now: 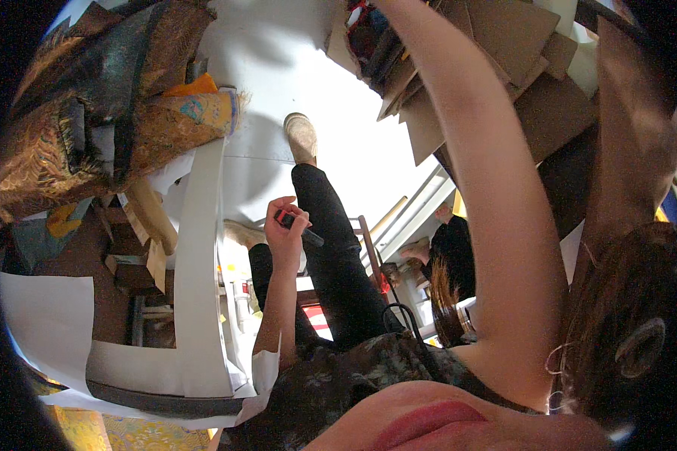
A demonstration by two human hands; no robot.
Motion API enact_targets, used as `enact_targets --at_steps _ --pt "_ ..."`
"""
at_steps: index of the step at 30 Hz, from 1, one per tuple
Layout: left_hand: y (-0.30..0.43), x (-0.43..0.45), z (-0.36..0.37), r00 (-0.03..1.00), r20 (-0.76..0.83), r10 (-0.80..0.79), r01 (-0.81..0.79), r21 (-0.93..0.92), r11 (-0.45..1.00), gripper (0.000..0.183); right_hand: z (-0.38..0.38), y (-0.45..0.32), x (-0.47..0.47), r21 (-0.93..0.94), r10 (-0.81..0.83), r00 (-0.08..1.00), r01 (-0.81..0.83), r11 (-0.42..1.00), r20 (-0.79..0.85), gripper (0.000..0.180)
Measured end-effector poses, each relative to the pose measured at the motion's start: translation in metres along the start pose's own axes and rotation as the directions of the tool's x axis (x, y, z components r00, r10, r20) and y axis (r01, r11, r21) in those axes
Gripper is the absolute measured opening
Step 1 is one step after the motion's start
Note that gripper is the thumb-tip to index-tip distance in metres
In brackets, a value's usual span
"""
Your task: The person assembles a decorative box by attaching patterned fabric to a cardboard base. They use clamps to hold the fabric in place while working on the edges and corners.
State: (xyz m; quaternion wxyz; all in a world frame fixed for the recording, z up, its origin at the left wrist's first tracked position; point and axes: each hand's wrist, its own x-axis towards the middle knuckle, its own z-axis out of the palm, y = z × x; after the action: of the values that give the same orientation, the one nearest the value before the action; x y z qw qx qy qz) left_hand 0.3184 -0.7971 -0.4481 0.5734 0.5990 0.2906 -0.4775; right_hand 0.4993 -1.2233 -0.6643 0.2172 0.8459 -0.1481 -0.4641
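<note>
My left hand is closed around a short black hand tool with red marks, held in front of my dark trouser leg. The grip covers part of the tool, and its exact kind cannot be told. My right arm stretches up past the top edge, leaving that hand out of view. Close to its forearm are a dark red and black bundle and several brown flat sheets, seemingly cardboard. A beige shoe on my foot rests on the pale floor.
Patterned brocade fabric drapes over items at left, above a white shelf frame with brown cardboard pieces. A reddish-brown frame stands beside my leg. Dark clothing with bare skin, apparently another person, shows beyond my right arm.
</note>
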Motion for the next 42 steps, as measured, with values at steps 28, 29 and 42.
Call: enact_targets --at_steps 28,29,42 --pt "-0.057 -0.085 -0.008 0.991 0.136 0.0 0.012 -0.089 0.996 0.021 -0.045 -0.157 -0.333 0.199 0.681 0.72 0.654 -0.73 0.135 0.013" --pt "-0.067 -0.102 -0.019 0.989 0.143 0.023 -0.01 -0.09 0.996 0.024 -0.04 -0.158 -0.367 0.191 0.706 0.707 0.688 -0.7 0.041 0.014" --pt "-0.246 -0.347 -0.178 0.554 0.36 0.751 -0.713 -0.261 0.651 0.044 0.115 -0.245 -0.762 0.34 -0.161 0.572 0.22 -0.914 -0.804 0.027"
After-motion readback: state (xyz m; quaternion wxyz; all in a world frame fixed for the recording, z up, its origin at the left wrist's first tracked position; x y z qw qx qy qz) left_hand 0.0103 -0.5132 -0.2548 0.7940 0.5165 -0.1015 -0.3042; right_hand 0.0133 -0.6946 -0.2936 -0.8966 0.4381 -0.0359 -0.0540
